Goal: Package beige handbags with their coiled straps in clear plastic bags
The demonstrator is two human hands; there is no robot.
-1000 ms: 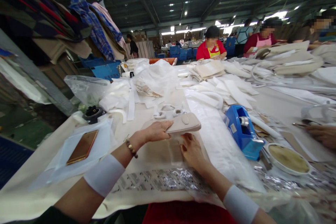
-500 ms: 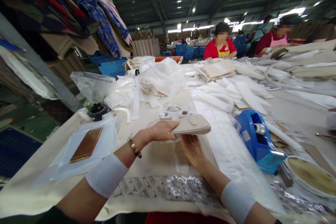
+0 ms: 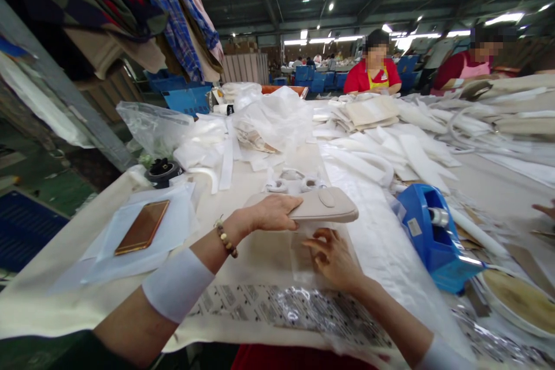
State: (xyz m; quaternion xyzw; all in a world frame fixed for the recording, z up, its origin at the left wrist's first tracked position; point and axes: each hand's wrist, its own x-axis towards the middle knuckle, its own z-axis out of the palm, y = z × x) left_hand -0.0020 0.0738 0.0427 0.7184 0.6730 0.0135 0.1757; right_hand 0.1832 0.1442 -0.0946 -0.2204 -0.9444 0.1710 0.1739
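Observation:
My left hand [image 3: 275, 212] is closed on the left end of a beige bag [image 3: 336, 208], thumb on top and fingers underneath. The bag is flat with rounded corners and bears an oval patch near its right end. Behind it, white-wrapped ring-shaped parts [image 3: 309, 185] stick up; how they join the bag is hidden. Below the bag, my right hand [image 3: 338, 260] has its fingers bent and apart, with nothing seen between them. Beside those fingers lies a thin clear sheet [image 3: 301, 266] on the covered table.
A blue tape dispenser [image 3: 437, 237] stands at right, near a round tub [image 3: 515, 295]. At left, a phone [image 3: 142, 228] rests on white sheets beside a black tape roll [image 3: 163, 172]. White wrapping strips [image 3: 420, 156] pile behind. A co-worker [image 3: 373, 72] sits across.
My right hand has come away from the bag's underside and moved slightly down and right, its fingers spreading. My left hand still holds the bag. The view has shifted slightly.

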